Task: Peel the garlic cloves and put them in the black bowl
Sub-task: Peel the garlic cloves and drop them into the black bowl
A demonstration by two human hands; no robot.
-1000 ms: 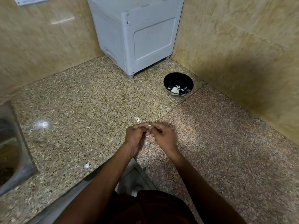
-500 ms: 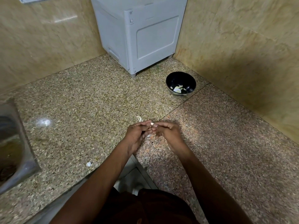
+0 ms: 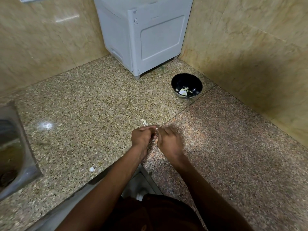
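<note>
My left hand [image 3: 142, 136] and my right hand [image 3: 170, 141] meet fingertip to fingertip low over the granite counter [image 3: 83, 105]. Between them they pinch a garlic clove [image 3: 156, 130], of which only a small white sliver shows. Pale garlic skin [image 3: 144, 122] lies on the counter just beyond my left fingers. The black bowl [image 3: 186, 85] stands further back to the right, near the wall corner, with a few peeled cloves and white bits inside.
A grey appliance [image 3: 146, 35] fills the back corner, just left of the bowl. A steel sink [image 3: 11, 147] sits at the left edge. A white scrap of skin [image 3: 91, 169] lies near the counter's front edge. Tiled walls close the back and right.
Both hands stay together on the clove, with small finger shifts. The view has tilted a little, so the bowl appears slightly higher.
</note>
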